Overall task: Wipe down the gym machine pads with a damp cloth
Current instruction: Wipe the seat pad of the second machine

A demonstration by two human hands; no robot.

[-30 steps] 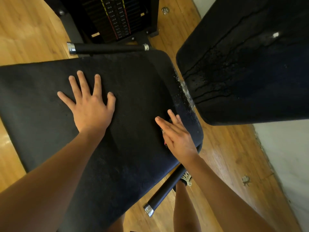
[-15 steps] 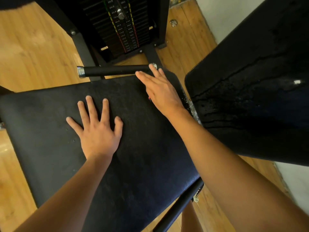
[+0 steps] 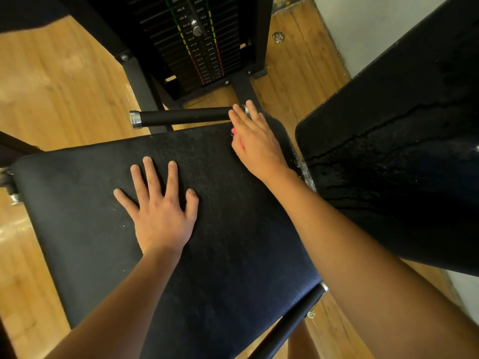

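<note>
A black seat pad [image 3: 233, 255] fills the middle of the view, its surface damp and speckled. My left hand [image 3: 162, 211] lies flat on it, fingers spread. At the pad's far right corner my right hand [image 3: 255, 141] presses down with straight fingers, the fingertips reaching the end of a black handle bar [image 3: 181, 116]. A sliver of something pink [image 3: 234, 130] shows under that palm; most of it is hidden. The black back pad [image 3: 401, 151] stands tilted at the right, with water streaks running down it.
The weight stack [image 3: 199, 42] and its black frame stand beyond the seat. A second black handle [image 3: 285, 325] sticks out below the seat's near right corner. Wooden floor [image 3: 64, 81] surrounds the machine, and a pale wall [image 3: 363, 27] is at the upper right.
My right hand slid from the seat's near right edge up to its far right corner beside the handle bar. My left hand stayed flat on the pad.
</note>
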